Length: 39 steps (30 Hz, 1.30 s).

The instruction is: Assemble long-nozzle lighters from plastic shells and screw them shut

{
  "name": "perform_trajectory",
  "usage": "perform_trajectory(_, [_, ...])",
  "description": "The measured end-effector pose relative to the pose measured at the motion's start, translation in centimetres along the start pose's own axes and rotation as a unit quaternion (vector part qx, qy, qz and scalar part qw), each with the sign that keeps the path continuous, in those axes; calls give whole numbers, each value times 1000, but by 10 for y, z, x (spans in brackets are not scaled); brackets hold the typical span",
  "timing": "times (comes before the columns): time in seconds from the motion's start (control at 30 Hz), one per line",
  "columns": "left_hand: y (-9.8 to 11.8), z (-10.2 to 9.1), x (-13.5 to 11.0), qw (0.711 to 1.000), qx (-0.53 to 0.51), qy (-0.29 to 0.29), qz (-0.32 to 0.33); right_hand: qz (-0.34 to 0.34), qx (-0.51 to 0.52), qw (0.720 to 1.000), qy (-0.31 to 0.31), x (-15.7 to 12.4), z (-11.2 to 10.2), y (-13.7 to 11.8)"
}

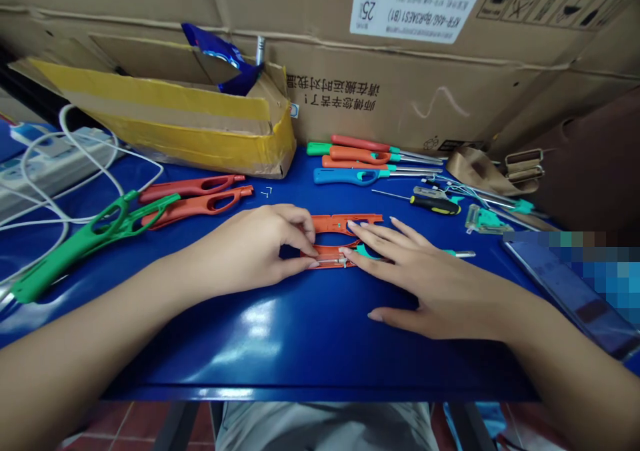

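Observation:
Two orange lighter casing halves lie lengthwise on the blue table in front of me. The nearer casing half (327, 253) faces up with its inside showing, a thin rod and small parts in it and a turquoise trigger (369, 253) partly under my fingers. The farther casing half (327, 224) lies just behind it. My left hand (260, 241) pinches the left end of the nearer half between thumb and bent fingers. Spread flat, my right hand (425, 274) rests its fingertips on both halves at their right part. A metal tube (465, 254) sticks out beyond its fingers.
Several assembled lighters (360, 154) lie at the back, near a screwdriver (435, 203) and a brown strap (475, 171). Red, orange and green casings (75, 257) lie left by a power strip (55, 157). A taped carton (200, 124) stands behind; a phone (575, 291) lies right.

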State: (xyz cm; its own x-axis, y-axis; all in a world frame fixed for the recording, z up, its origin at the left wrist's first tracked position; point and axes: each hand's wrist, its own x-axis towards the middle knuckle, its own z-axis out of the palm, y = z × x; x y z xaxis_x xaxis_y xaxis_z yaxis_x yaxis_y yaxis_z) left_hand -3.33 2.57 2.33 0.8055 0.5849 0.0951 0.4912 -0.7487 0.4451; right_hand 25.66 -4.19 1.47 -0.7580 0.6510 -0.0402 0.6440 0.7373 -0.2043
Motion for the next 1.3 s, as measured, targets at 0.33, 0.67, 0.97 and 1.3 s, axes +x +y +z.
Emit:
perform_trajectory(0.33, [1,-1,-2,1000,15,-7,22,4,4,1000,12,6,2,-1])
perform_trajectory(0.67, [5,-5,-3,997,70,-2,22,-25,27,995,88,8,-6,4])
perform_trajectory(0.97, [4,10,-1,998,41,17,39,-65,48,991,111,9,-3,0])
perform_trajectory(1.3, [1,11,1,998,16,21,59,-46,19,996,75,12,-1,-6])
